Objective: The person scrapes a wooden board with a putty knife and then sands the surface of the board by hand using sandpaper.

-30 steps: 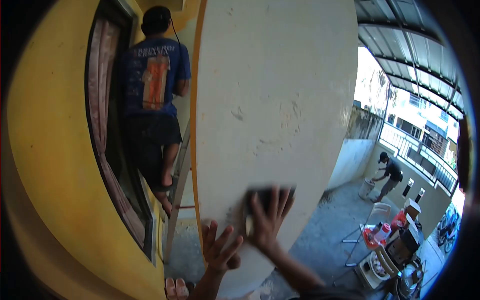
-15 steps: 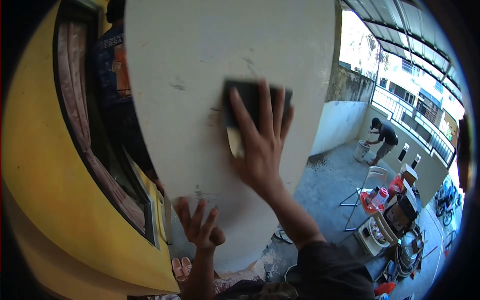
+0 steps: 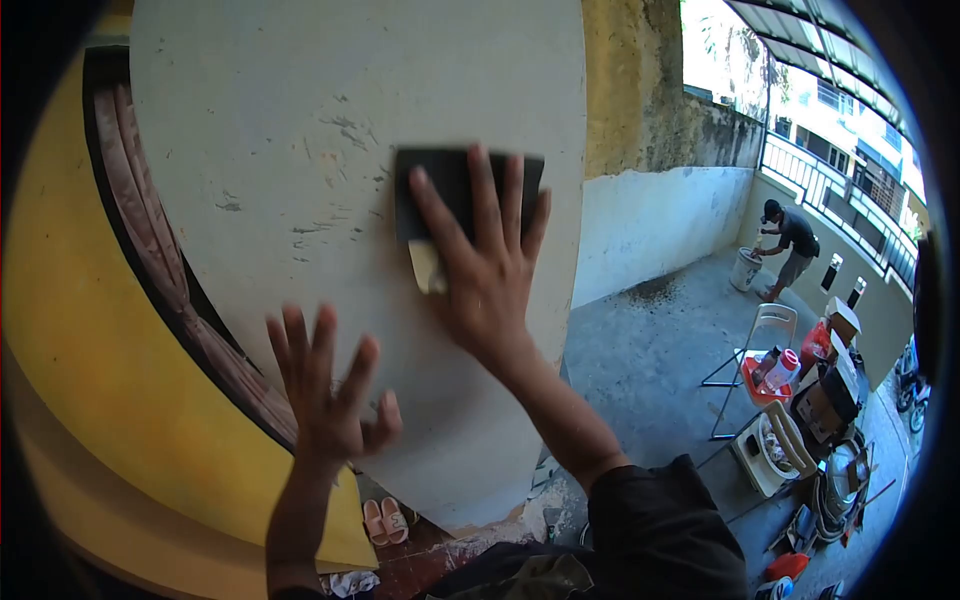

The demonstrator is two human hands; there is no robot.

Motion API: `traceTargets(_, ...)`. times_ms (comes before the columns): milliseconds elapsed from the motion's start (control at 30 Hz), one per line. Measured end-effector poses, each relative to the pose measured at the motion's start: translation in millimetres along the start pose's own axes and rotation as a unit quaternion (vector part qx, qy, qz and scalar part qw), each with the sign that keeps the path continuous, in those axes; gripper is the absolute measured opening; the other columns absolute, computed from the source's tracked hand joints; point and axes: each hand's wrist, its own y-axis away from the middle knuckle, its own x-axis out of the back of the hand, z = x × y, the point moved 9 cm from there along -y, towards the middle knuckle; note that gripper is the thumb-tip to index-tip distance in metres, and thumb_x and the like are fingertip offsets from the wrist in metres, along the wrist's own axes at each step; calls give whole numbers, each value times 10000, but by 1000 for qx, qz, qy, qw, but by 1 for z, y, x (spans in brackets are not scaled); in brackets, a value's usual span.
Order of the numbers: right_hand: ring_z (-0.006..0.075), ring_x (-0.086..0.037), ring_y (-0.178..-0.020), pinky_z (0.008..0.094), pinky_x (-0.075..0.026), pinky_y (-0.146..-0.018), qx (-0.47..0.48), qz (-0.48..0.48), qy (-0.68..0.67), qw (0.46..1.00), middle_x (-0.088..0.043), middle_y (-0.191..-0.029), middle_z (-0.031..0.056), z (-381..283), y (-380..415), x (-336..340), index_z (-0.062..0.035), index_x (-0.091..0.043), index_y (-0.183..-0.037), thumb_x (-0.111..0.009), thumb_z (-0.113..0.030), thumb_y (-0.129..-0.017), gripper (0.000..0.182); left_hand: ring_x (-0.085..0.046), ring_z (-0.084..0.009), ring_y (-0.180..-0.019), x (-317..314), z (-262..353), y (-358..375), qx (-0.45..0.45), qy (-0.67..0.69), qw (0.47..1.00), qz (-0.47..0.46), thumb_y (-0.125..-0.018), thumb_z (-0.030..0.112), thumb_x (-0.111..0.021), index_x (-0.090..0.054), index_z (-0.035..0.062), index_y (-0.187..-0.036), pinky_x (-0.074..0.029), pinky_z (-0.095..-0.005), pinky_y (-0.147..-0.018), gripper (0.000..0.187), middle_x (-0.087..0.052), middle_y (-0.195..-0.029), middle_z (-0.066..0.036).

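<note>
A dark sheet of sandpaper (image 3: pixel 450 185), with one folded pale corner, lies flat on the whitish pillar (image 3: pixel 300 90). My right hand (image 3: pixel 490 265) presses it there, palm toward the surface and fingers spread over it. Left of the sheet, the pillar shows grey scuffs and chipped marks. My left hand (image 3: pixel 335 390) is raised lower down, near the pillar's left part, its fingers apart and nothing in it. Whether its fingertips touch the surface I cannot tell.
Yellow wall and pink curtain (image 3: pixel 150 220) at left; pink sandals (image 3: pixel 385 521) below. On the right are a folding chair (image 3: pixel 765 350), a red tray (image 3: pixel 765 385), boxes (image 3: pixel 820 405) and coiled items. Farther back, a person (image 3: pixel 795 240) bends over a bucket (image 3: pixel 745 269).
The view has swung, bringing more of the pillar's right edge and wall into sight. My left hand has risen and moved left. The person behind the pillar is out of view.
</note>
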Motion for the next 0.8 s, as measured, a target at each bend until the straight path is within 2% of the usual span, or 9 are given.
traceTargets(100, 447, -173, -1549, 668, 37, -1198, -69, -48, -11, 996, -293, -1663, 158, 16, 155, -39, -370, -560, -1473, -664, -352, -861, 621, -213, -495, -1520, -4, -16, -66, -34, -93, 995, -12, -952, 363, -478, -431, 112, -1554, -118, -655, -1216, 654, -295, -1626, -262)
traceTargets(167, 427, -125, -1566, 675, 73, -1190, -37, -34, -44, 998, -295, -1663, 153, 18, 243, -53, -392, -555, -1473, -659, -276, -849, 643, -227, -441, -1534, -6, -24, -101, -36, -127, 991, -19, -954, 376, -464, -439, 130, -1555, -105, -634, -1228, 649, -313, -1638, -203)
traceTargets(233, 413, -125, -1569, 685, 71, -1186, -22, -66, -2, 998, -275, -1672, 146, 31, 192, -46, -392, -508, -1507, -656, -245, -843, 696, -282, -356, -1532, -12, -25, -135, -65, -191, 978, -59, -962, 388, -447, -488, 227, -1534, -134, -624, -1231, 595, -355, -1639, -106)
traceTargets(367, 460, -128, -1553, 687, 32, -1196, 22, -43, 28, 998, -241, -1671, 192, 37, -8, 17, -373, -454, -1541, -679, -293, -836, 745, -285, -316, -1534, -15, -14, -214, -127, -229, 964, -44, -999, 392, -428, -462, 242, -1547, -143, -605, -1237, 570, -371, -1632, -83)
traceTargets(433, 444, -138, -1556, 700, 43, -1186, -3, -56, 5, 998, -255, -1672, 167, 48, 19, 12, -381, -460, -1537, -684, -298, -833, 744, -286, -306, -1535, -22, 0, -236, -156, -232, 959, -38, -1004, 355, -445, -422, 223, -1571, -152, -597, -1239, 583, -382, -1622, -105)
traceTargets(500, 428, -137, -1560, 709, 64, -1178, -40, -51, -15, 998, -276, -1669, 152, 62, 95, -5, -385, -493, -1515, -693, -326, -836, 711, -136, -376, -1564, -47, -2, -249, -110, -210, 962, -131, -1014, 659, -294, -367, 234, -1585, -34, -669, -1226, 716, -224, -1687, -120)
traceTargets(567, 431, -105, -1565, 700, 90, -1180, -40, -58, -10, 997, -287, -1661, 173, 76, 222, -34, -380, -555, -1471, -685, -377, -859, 626, -199, -371, -1549, -59, -6, -242, -120, -246, 954, -126, -1020, 633, -296, -372, 229, -1582, -43, -647, -1241, 696, -266, -1669, -126)
traceTargets(633, 437, -103, -1564, 700, 85, -1182, -37, -54, -31, 997, -280, -1663, 176, 81, 215, -27, -368, -568, -1463, -646, -327, -879, 590, -217, -370, -1543, -63, -10, -240, -141, -332, 922, -141, -1016, 638, -302, -381, 240, -1577, -60, -652, -1240, 693, -282, -1661, -127)
traceTargets(800, 455, -141, -1553, 675, -37, -1197, 34, -8, 44, 998, -274, -1673, 149, 78, -19, 26, -335, -476, -1540, -619, -269, -862, 696, -216, -360, -1544, -65, -10, -246, -125, -338, 926, -117, -1015, 650, -296, -381, 266, -1576, -73, -650, -1243, 685, -275, -1664, -115)
